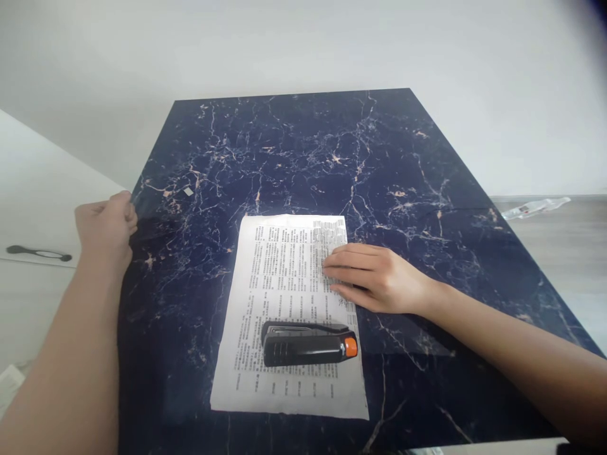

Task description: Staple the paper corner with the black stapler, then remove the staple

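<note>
A printed sheet of paper (290, 297) lies on the dark blue marbled table (284, 158). On its lower half a black stapler (303, 347) with an orange end rests on its side. My right hand (367, 275) is open, with its fingers stretched across the paper's right edge, above the stapler. Over at the table's left edge, my left hand (105, 221) is closed in a fist, apart from the paper. The inside of that fist is hidden, so I cannot tell whether it holds anything.
A small pale piece (188, 191) lies on the table's left part. Beyond the right edge, lower down, is a clear plastic package (535, 207). A white cabinet front with a dark handle (38, 253) stands at the left, and a white wall (294, 44) is behind the table.
</note>
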`<state>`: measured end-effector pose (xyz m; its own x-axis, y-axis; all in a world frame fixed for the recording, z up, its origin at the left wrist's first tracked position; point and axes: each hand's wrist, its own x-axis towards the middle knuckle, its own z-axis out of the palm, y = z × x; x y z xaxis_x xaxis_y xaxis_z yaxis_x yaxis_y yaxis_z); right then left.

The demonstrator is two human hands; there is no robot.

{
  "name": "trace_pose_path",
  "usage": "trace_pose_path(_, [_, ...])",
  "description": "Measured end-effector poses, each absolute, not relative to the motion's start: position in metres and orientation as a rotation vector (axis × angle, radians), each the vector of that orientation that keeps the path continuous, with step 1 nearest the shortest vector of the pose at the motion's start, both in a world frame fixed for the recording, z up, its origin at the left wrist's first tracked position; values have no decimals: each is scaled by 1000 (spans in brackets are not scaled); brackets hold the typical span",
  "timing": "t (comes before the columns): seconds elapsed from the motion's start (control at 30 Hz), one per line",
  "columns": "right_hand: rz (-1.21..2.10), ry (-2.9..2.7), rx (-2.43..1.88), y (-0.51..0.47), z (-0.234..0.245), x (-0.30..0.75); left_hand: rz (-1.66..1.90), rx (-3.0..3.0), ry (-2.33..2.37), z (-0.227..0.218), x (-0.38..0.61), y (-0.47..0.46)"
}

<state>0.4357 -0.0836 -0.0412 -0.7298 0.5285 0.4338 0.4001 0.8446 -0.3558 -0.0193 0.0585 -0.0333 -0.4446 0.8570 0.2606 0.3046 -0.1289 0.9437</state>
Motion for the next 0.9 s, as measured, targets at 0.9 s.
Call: trace_pose_path(0.9, [254,-2481,-577,-86,-43,437,1611,1303,1695,-35,-23,60])
